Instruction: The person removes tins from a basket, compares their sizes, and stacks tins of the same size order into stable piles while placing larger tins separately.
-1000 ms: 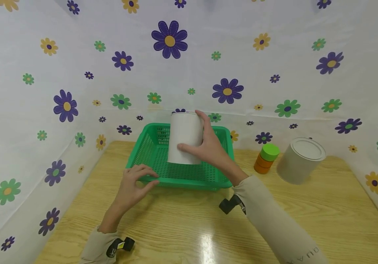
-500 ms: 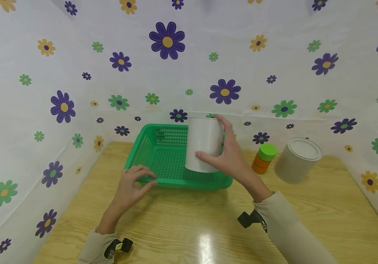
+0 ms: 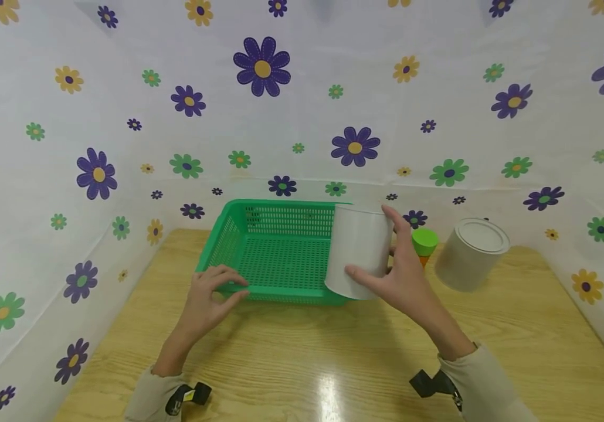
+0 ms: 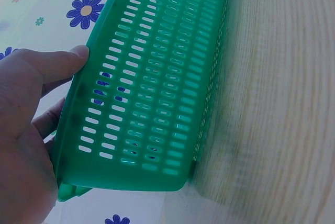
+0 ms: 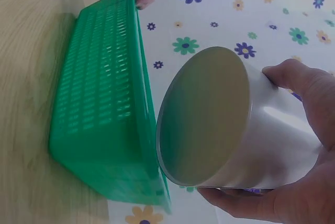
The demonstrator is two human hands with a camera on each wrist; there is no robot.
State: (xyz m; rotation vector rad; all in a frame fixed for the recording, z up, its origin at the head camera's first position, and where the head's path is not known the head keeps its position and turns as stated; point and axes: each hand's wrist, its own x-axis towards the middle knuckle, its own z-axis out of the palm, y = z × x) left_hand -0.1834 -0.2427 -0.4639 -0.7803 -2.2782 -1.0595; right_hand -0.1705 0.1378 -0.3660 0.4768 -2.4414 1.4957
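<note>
A white cylindrical can (image 3: 357, 252) is held up in my right hand (image 3: 403, 280), thumb on the near side and fingers round the far side. In the head view it overlaps the right end of the green plastic basket (image 3: 267, 258). The right wrist view shows the can's flat round end (image 5: 204, 119) tilted beside the basket's rim (image 5: 137, 56). At the basket's front left corner my left hand (image 3: 208, 302) pinches the rim, the thumb (image 4: 65, 63) on the outer side and the fingers over the edge. The basket holds nothing that shows.
To the right, a second white can (image 3: 472, 255) with a lid stands on the wooden table (image 3: 281, 357). Beside it is an orange jar with a green lid (image 3: 425, 241), partly hidden behind my right hand. A flowered cloth (image 3: 302, 105) hangs behind.
My right hand has carried the white can right and toward me, from over the basket's middle to its right end. The left hand has stayed on the rim.
</note>
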